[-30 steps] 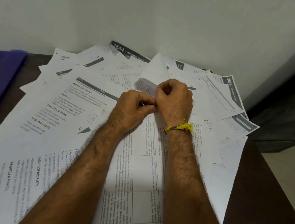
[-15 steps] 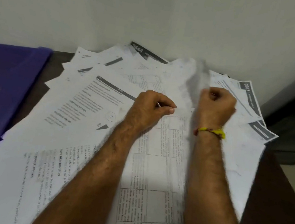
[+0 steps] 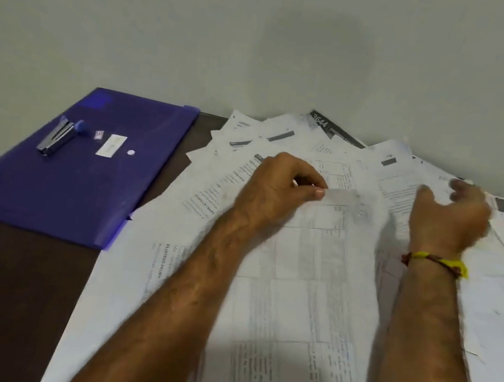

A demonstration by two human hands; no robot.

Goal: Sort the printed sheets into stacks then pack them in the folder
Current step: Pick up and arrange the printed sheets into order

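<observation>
Since half a second ago the view has swung left, bringing the whole purple folder (image 3: 85, 167) into sight, and the right hand (image 3: 454, 216) has let go of the sheet it lifted and moved out toward three o'clock.

That right hand now hovers with fingers loosely spread, holding nothing; it is blurred. A yellow and red thread band (image 3: 434, 263) circles its wrist. The left hand (image 3: 279, 191) sits near the middle of the scene, fingers curled, thumb and forefinger pinching something small against the top edge of a table-printed sheet (image 3: 304, 295); what it pinches cannot be told.

The printed sheets (image 3: 283, 143) lie fanned and overlapping across the dark bench (image 3: 2, 301), from the centre out to four o'clock, reaching the wall at twelve o'clock. Dark header bars read "3644" at twelve o'clock and "3667" at three o'clock. One sheet at six to seven o'clock shows the heading "REQUIRED PROPS". Other print is too blurred to read.

The folder lies flat at nine to ten o'clock, its near right corner touching the sheets. On it rest a stapler (image 3: 57, 136) and a white label (image 3: 111, 145), its writing unreadable.
</observation>
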